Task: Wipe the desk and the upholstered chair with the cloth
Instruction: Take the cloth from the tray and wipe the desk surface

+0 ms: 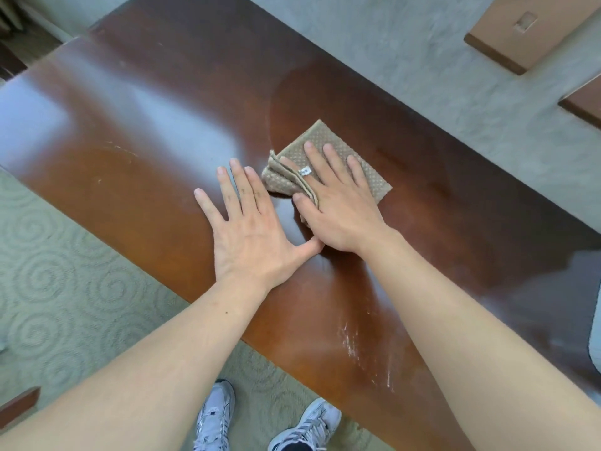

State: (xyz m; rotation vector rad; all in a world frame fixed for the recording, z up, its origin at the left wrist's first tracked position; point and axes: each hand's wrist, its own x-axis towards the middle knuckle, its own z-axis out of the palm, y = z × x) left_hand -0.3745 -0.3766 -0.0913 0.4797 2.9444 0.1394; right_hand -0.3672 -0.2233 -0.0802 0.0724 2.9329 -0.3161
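Head view only. Desk wiping under way: the right hand lies flat, fingers straight and spread, pressing the folded tan dotted cloth onto the glossy reddish-brown wooden desk. Cloth sits mid-desk toward the far edge; a small white tag shows between the fingers, folded layers bunch at the thumb side.

Left hand also flat on bare wood just beside the cloth, fingers extended, grasping nothing, thumb tip touching the heel of the right hand. Looks like a bracing hand.

Surface notes: a duller, smeared arc shows around and beyond the cloth; pale scratchy marks sit near the front edge by the right forearm, and fainter ones to the left.

Pale green swirl-patterned carpet below, white sneakers at the desk's near edge. Cardboard-coloured flat boxes lie on the grey floor beyond the desk.

Judgement: desk step in hand, far from complete; upholstered chair not in view. Next move calls for steady downward pressure and sweeping the cloth across the unwiped stretches, likely toward the marked front edge, with the left hand lifted clear of the path.
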